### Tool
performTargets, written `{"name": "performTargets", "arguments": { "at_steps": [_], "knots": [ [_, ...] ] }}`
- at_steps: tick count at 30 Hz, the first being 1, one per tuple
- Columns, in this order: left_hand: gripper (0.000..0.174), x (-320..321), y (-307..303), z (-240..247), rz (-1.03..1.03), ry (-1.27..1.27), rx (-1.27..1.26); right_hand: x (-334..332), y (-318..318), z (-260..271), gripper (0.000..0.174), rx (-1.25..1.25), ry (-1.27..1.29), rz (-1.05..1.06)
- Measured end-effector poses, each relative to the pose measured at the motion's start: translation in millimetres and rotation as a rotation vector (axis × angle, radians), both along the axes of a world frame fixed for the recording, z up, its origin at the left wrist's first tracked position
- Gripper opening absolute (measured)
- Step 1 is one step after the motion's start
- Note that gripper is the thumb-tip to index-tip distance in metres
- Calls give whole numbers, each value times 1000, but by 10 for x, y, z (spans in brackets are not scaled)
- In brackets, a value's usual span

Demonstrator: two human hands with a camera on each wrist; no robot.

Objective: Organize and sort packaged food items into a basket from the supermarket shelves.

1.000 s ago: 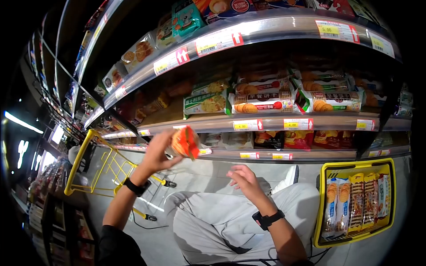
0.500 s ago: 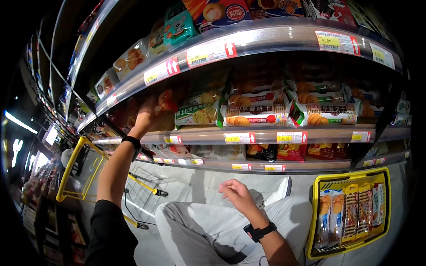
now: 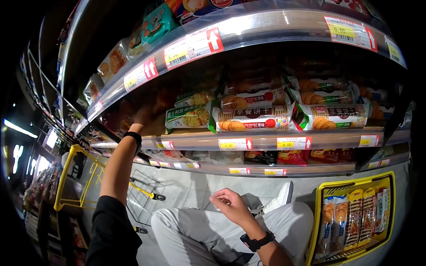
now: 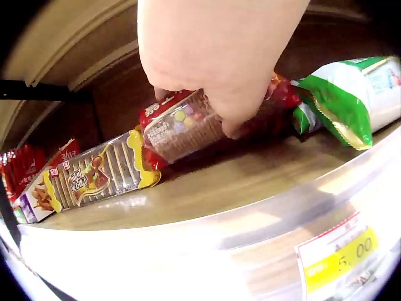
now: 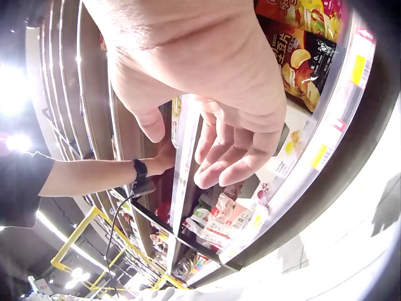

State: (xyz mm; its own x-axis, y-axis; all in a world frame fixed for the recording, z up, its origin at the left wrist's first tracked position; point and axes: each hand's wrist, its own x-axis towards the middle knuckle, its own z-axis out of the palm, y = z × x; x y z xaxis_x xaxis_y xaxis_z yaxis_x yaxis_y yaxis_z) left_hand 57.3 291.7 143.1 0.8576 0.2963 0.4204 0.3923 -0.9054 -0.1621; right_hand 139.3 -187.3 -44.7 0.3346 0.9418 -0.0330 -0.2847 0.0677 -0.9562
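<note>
Left hand: reaches deep into the middle shelf. Fingers curl down over the top of a red biscuit packet and grip it. Thumb not visible, and the hand covers the packet's upper edge. The packet lies on its side on the shelf board, tilted slightly, its right end lost behind the fingertips and in shadow.

From the head camera the left hand sits in the dark under the upper shelf. Fingers cannot be made out there, and the red packet is only a dim patch. The black wristband is clear.

Neighbours on the board: 1 packet with yellow ends just left of the red one, touching or nearly so. More red packs beyond it are cut off by the frame edge. 1 green packet lies to the right, partly out of frame. The price label on the rail reads 5.00, its left part blurred.

Right hand: hovers low over the grey trouser knee, fingers loosely bent, holding nothing. The wrist camera shows the same right hand from behind, palm empty, thumb apart from the fingers.

Yellow basket at lower right holds several upright biscuit packs, their print too small to read. Yellow cart stands at left, mostly in darkness.
</note>
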Motion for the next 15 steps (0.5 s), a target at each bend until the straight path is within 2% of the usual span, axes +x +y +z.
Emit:
{"name": "performTargets", "arguments": {
  "at_steps": [3, 6, 10, 13, 15],
  "knots": [
    [92, -36, -100, 49, -5, 32, 57, -3, -12, 12, 25, -34, -33, 2],
    [91, -25, -140, 49, -43, 7, 59, -24, -8, -46, 32, -65, -61, -33],
    [86, -37, -98, -27, -23, -5, 95, -27, -7, -116, 31, -36, -74, -51],
    [79, -31, 16, -115, 88, 22, 122, -27, -7, -104, 24, -43, -100, -48],
    [73, -19, 104, -192, 224, 155, 265, -37, -3, -115, 25, -79, -115, -22]
  ]
}}
